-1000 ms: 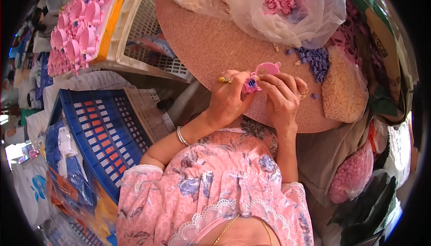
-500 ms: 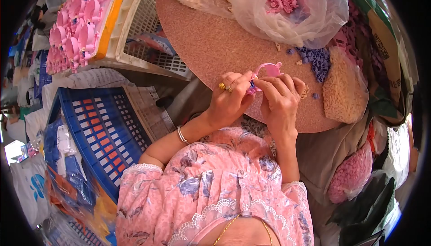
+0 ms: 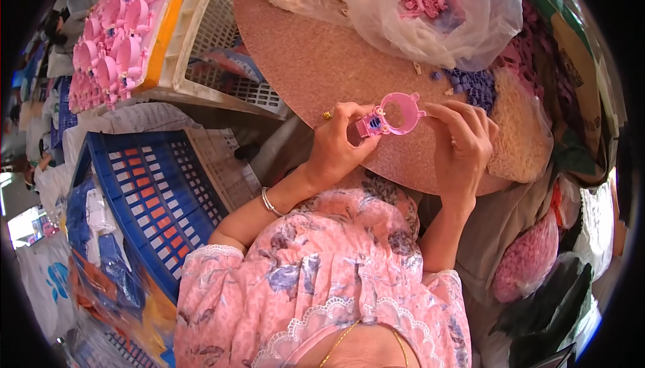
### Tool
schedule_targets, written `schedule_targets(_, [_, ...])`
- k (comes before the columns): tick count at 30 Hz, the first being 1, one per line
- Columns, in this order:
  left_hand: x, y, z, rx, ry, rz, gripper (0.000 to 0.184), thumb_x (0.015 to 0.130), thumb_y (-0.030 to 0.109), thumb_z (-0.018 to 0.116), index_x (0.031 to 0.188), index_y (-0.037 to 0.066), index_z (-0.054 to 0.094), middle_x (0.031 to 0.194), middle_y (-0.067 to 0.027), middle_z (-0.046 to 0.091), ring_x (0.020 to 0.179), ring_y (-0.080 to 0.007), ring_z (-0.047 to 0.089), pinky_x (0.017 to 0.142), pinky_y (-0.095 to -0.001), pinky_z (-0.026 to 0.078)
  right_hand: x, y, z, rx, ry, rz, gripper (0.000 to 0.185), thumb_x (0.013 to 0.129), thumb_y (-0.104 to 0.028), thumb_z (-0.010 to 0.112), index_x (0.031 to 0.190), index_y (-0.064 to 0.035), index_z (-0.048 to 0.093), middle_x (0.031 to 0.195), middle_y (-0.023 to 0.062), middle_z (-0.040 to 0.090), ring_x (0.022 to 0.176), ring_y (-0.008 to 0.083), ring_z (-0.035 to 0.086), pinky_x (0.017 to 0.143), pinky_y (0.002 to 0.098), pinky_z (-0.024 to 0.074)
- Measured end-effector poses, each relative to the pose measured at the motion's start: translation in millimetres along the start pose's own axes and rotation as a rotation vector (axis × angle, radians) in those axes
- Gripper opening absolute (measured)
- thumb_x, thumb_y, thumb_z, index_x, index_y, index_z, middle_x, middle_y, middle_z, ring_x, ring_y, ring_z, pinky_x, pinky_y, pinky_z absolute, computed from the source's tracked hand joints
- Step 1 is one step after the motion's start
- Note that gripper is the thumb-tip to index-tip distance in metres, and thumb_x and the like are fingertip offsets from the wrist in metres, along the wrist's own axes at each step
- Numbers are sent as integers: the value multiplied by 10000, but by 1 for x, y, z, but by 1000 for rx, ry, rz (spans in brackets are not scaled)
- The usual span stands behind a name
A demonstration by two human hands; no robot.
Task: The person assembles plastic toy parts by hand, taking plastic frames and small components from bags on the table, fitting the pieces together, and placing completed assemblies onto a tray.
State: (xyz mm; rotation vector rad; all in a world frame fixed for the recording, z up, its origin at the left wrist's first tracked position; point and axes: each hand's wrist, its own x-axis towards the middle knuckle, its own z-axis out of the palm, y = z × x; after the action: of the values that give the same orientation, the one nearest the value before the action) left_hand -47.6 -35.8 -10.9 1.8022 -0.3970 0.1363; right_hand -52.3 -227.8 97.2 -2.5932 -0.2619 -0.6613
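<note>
Above the table's near edge, a pink plastic ring piece with small lugs on its rim is held up, its round opening facing me. A dark blue part and small pale bits sit at its left end. My left hand pinches that end between thumb and fingers. On the opposite side, my right hand has its fingertips at a small lug on the rim, the fingers bent and close together. Small blue parts lie in a pile beyond the right hand, beside a clear bag of cream-coloured pieces.
An open plastic bag with pink pieces stands on the round table. Several finished-looking pink pieces fill a tray on a cream crate at upper left. A blue slotted basket stands at my left.
The ring piece has turned so its opening faces me. My right hand has shifted right, from beside my left hand to the ring's far rim. My left hand stays nearly in place.
</note>
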Motion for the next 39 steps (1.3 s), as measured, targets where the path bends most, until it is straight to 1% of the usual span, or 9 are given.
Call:
schedule_targets(3, [-2,-4,3,-51,49,40,539,796,110,816,1234,32,511,1131,-154,678,1027,-308,696,851,-392,566,5,-5,11,38,-79,-147,180,745,-99,752,919,-138,738,917,-20,671,887,183,604,880,357,380])
schedule_targets(9, [6,14,-8,101,27,188,542,793,117,829,1229,44,515,1086,-150,694,996,-323,705,843,-391,564,7,-2,25,8,-209,-254,143,731,-112,692,872,-135,697,940,-22,629,935,181,567,925,370,364])
schedule_targets(16, [12,9,-10,-25,-36,98,557,768,131,851,1218,56,531,1048,-132,697,947,-318,710,810,-387,564,20,6,20,42,-341,-466,146,734,-133,645,873,-111,686,931,-14,607,970,185,558,984,371,358])
schedule_targets(22, [7,5,-3,139,76,263,561,763,120,848,1235,47,553,1059,-154,689,964,-326,674,840,-403,534,13,5,32,25,-412,-302,183,735,-97,660,910,-110,713,952,1,633,1001,185,571,985,373,363])
schedule_targets(26, [11,0,-6,238,134,249,548,746,103,867,1189,32,554,1053,-150,684,971,-326,663,836,-405,528,15,16,21,20,-10,-29,186,829,-37,705,1002,-97,736,934,32,710,914,212,644,914,364,398])
schedule_targets(27, [10,-5,-8,283,145,214,547,747,113,880,1176,37,549,1070,-146,683,995,-312,670,845,-392,537,15,24,20,-2,61,47,167,861,-8,696,1017,-53,737,941,77,720,892,244,665,901,372,419])
schedule_targets(31, [15,-5,-23,513,172,222,621,661,141,934,1137,52,546,1016,-133,664,981,-324,639,842,-420,509,-6,55,28,-17,-8,253,147,870,-7,680,1010,0,722,959,131,705,919,289,660,914,378,426])
schedule_targets(35, [12,-2,-22,567,167,173,657,622,145,942,1137,62,542,1017,-141,636,969,-347,606,841,-438,482,-10,59,35,-185,-27,250,145,846,-10,677,983,-6,724,992,124,712,981,280,658,898,370,440])
schedule_targets(39, [11,2,-21,567,135,167,693,638,153,935,1183,60,517,1084,-160,620,1055,-356,568,895,-453,458,25,52,44,-86,96,101,197,831,36,634,990,-34,727,1019,113,714,991,285,656,897,390,459])
